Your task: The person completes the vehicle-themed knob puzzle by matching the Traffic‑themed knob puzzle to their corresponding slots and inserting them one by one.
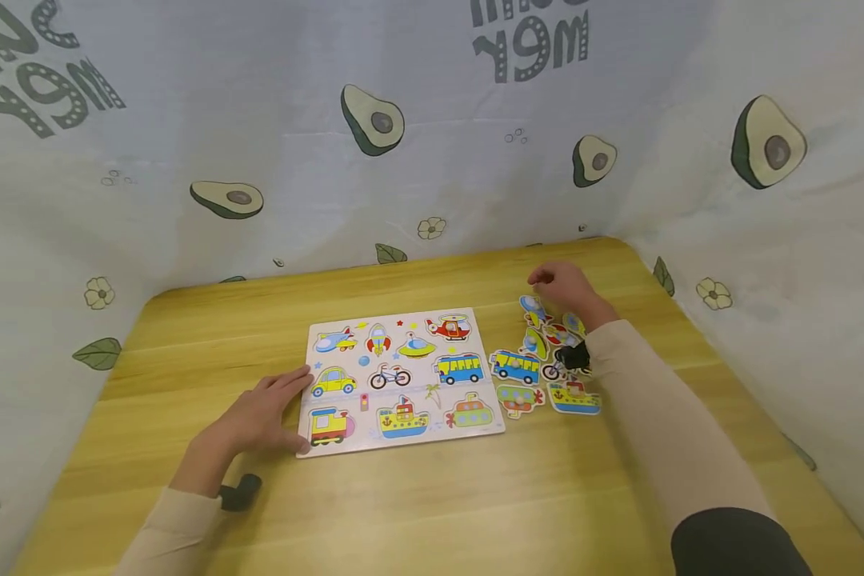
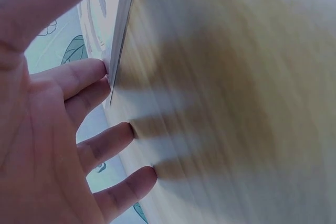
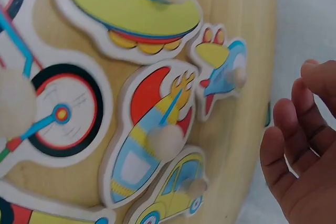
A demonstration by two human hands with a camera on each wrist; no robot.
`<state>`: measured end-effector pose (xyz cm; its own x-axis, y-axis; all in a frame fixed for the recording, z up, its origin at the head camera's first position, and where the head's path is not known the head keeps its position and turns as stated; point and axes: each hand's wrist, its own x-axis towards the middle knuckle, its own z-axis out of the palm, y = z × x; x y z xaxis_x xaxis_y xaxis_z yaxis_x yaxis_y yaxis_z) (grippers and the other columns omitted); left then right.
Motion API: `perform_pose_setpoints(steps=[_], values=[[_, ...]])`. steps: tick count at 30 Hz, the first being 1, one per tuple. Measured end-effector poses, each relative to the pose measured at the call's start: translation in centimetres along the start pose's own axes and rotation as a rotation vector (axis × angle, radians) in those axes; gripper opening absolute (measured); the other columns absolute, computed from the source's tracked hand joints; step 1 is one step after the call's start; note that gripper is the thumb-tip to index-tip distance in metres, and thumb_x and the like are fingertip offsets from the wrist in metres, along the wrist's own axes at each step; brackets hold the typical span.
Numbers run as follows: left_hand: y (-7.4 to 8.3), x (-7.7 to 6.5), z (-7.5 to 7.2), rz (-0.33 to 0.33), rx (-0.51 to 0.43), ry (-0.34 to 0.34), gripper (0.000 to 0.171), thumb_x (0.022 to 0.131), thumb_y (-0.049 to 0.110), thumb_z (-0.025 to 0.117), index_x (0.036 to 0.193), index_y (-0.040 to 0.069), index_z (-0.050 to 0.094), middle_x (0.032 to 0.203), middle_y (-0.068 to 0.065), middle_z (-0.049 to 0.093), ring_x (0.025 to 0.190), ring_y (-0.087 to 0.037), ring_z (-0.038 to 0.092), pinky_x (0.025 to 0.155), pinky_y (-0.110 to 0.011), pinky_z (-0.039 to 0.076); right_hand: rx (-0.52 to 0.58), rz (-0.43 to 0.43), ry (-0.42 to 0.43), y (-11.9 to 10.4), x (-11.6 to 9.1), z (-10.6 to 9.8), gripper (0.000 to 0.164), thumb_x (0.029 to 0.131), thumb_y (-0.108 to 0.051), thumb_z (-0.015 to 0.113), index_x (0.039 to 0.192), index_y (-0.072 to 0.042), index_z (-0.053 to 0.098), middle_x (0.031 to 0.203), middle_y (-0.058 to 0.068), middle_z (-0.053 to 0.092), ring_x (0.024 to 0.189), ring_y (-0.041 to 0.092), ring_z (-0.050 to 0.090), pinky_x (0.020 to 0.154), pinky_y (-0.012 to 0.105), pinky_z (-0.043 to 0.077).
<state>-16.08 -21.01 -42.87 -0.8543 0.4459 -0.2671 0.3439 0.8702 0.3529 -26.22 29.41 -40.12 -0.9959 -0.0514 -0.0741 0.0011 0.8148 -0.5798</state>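
A white puzzle board point(image 1: 367, 370) printed with vehicles lies on the table. My left hand point(image 1: 262, 412) rests at its left side, thumb by the near corner and fingertips at the edge; in the left wrist view the fingers point(image 2: 113, 142) are spread and fairly straight. My right hand point(image 1: 565, 288) hovers above the far end of a group of knobbed puzzle pieces, fingers loosely bent and nothing visible between them. Below it is the airplane piece point(image 3: 226, 66). Nearer me are the rocket piece point(image 3: 139, 156), car piece point(image 3: 170, 187), flying saucer piece point(image 3: 131, 19) and bicycle piece point(image 3: 63, 111).
The bus piece point(image 1: 515, 366), submarine piece point(image 1: 518, 398) and ship piece point(image 1: 574, 398) lie just right of the board, on the wooden table point(image 1: 403, 512). White cloth with avocado prints point(image 1: 370, 120) hangs behind the table's far edge and along the right side.
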Motion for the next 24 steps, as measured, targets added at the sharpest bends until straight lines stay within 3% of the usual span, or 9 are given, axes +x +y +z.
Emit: perform_pose_setpoints(steps=[10, 14, 19, 24], values=[[-0.5, -0.2, 0.3, -0.002, 0.001, 0.018, 0.104, 0.068, 0.050, 0.086, 0.152, 0.012, 0.039, 0.161, -0.011, 0.034, 0.139, -0.048, 0.036, 0.103, -0.072, 0.036, -0.031, 0.102, -0.104, 1.6, -0.2, 0.8, 0.033, 0.097, -0.014, 0.052, 0.125, 0.003, 0.058, 0.126, 0.026, 0.057, 0.111, 0.038, 0.052, 0.103, 0.053, 0.045], [-0.6, -0.2, 0.3, -0.001, 0.003, 0.023, 0.104, 0.068, 0.050, 0.086, 0.152, 0.012, 0.039, 0.161, -0.010, 0.034, 0.139, -0.047, 0.036, 0.104, -0.073, 0.034, -0.017, 0.112, -0.134, 2.1, -0.5, 1.1, 0.037, 0.095, -0.021, 0.060, 0.124, 0.002, 0.059, 0.124, 0.024, 0.060, 0.105, 0.034, 0.056, 0.095, 0.047, 0.049], [-0.7, -0.2, 0.4, 0.002, 0.008, 0.020, 0.105, 0.067, 0.052, 0.085, 0.153, 0.013, 0.039, 0.162, -0.010, 0.033, 0.139, -0.047, 0.036, 0.104, -0.071, 0.036, -0.014, 0.107, -0.123, 2.1, -0.5, 1.7, 0.039, 0.093, -0.024, 0.063, 0.122, 0.002, 0.060, 0.120, 0.024, 0.061, 0.097, 0.030, 0.059, 0.082, 0.036, 0.052], [-0.4, -0.1, 0.3, 0.008, 0.009, 0.014, 0.105, 0.068, 0.053, 0.084, 0.153, 0.014, 0.038, 0.162, -0.009, 0.033, 0.139, -0.047, 0.035, 0.104, -0.072, 0.034, -0.009, 0.159, -0.091, 2.5, -0.6, 2.0, 0.039, 0.093, -0.026, 0.063, 0.121, 0.000, 0.059, 0.120, 0.021, 0.059, 0.097, 0.029, 0.056, 0.081, 0.034, 0.049]])
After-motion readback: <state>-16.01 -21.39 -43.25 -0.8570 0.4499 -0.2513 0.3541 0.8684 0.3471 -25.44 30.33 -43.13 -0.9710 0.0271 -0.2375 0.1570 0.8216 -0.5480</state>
